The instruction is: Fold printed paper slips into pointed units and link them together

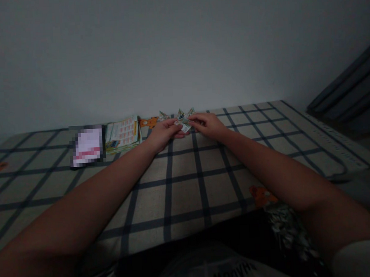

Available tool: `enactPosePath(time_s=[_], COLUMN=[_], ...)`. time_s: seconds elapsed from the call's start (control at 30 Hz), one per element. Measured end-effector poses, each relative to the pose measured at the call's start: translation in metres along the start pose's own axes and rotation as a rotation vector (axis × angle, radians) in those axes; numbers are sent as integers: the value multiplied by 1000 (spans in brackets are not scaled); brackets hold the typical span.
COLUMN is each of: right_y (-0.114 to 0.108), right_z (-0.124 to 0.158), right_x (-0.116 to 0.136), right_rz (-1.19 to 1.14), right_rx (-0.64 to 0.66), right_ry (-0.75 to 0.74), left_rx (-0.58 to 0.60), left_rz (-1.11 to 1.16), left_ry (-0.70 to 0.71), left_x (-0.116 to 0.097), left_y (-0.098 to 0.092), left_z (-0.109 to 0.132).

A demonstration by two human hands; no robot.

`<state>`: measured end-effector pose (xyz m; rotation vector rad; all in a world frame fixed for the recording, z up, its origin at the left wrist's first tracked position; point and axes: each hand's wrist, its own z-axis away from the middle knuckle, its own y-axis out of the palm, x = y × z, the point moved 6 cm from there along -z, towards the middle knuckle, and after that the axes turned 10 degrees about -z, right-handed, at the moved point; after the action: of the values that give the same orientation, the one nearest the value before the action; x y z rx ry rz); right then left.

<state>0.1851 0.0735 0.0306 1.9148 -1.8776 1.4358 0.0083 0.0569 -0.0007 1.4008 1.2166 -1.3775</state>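
Both my hands meet over the far middle of a checked cloth (184,180). Between them is a small folded piece of printed paper (185,126), pale with dark print. My left hand (166,133) grips its lower left side, thumb on top and fingers underneath. From the right, my right hand (207,125) pinches its edge between thumb and fingertips. Just behind the hands, more pointed folded paper (190,111) shows, and a similar folded piece (162,114) sits behind my left hand. Whether these touch the held paper I cannot tell.
Left of my hands lies a stack of printed sheets (122,133), beside a blurred-out phone-like object (88,145). A heap of small folded paper pieces (289,228) is at my lower right. A pale wall (174,52) rises behind the cloth; a dark curtain (352,84) hangs at right.
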Motion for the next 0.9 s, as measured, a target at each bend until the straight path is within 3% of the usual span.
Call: enactPosePath(time_s=[0.23, 0.67, 0.9], right_y=[-1, 2, 2], right_z=[0, -2, 0], right_x=[-1, 2, 2], right_rz=[29, 43, 77], right_rx=[-44, 30, 24], right_ry=[-13, -74, -83], left_rx=[72, 61, 33], left_rz=[-22, 124, 9], left_ry=[11, -46, -2], left_x=[6, 1, 1], left_y=[2, 0, 1], left_z=[-2, -4, -2])
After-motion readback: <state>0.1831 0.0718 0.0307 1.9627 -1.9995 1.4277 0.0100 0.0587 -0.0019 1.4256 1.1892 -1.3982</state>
